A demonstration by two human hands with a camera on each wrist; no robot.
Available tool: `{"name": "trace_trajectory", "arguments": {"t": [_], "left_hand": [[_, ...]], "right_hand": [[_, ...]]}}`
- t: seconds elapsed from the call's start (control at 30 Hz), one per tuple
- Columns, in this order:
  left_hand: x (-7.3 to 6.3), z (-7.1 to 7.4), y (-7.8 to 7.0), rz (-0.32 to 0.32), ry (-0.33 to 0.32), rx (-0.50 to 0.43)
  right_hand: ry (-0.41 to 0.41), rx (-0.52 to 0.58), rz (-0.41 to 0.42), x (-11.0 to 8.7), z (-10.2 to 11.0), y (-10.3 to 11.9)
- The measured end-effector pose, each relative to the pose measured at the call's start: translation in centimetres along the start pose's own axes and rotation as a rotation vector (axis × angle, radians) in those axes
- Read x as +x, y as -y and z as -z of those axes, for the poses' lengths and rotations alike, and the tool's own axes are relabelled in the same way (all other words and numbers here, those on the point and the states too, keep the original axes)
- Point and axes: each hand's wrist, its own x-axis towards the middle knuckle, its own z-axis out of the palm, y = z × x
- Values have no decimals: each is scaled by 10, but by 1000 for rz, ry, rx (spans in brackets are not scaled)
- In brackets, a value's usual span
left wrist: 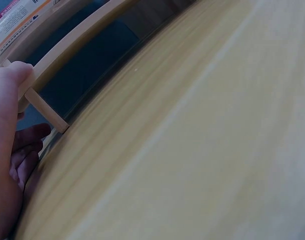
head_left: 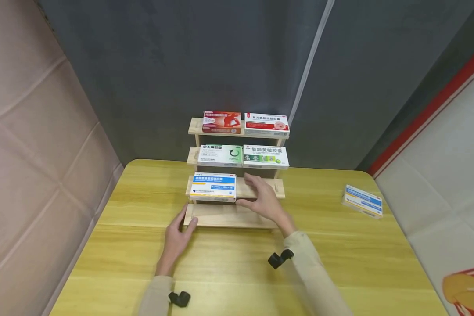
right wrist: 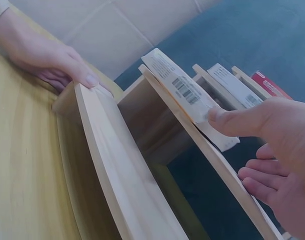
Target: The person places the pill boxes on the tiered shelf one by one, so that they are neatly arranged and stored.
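A stepped wooden rack with several shelves stands on the table and carries medicine boxes. My left hand grips the left end of its lowest shelf, thumb on top and fingers down at the side. On the shelf above sits a blue-and-white medicine box, at the left. My right hand is at this box's right end; in the right wrist view its thumb touches the box's edge, while the other fingers stay apart from it, by the shelf. Barcode print shows on the box's side there.
Higher up sit a green-and-white box, a white-and-green box, a red box and a red-and-white box. Another blue-and-white box lies on the table at the right. A dark curtain hangs behind.
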Motion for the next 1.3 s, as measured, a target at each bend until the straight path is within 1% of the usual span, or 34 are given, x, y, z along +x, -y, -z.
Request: {"name": "trace_trajectory", "arguments": {"t": [0.2,0.27,0.53,0.77,1.0,1.17,1.3], "left_hand": [[1,-1,2,-4,-11,4],[1,-1,3,-4,-13,4],[0,0,1,0,-10,-1],[0,0,0,2,-8,-9],[1,-1,5,2,-21,0],[1,-1,6,-3,-27,0],[1,-2,5,-8,-24,0]], "right_hand": [[-49,70,7,-10,9,-8],[-62,77,2,-13,12,-11],[-77,116,-15,-22,23,-20],[-97,94,-10,-32,33,-27],[-129,86,34,-39,39,-36],[-156,78,9,-44,44,-42],[-152,78,-16,-50,51,-49]]}}
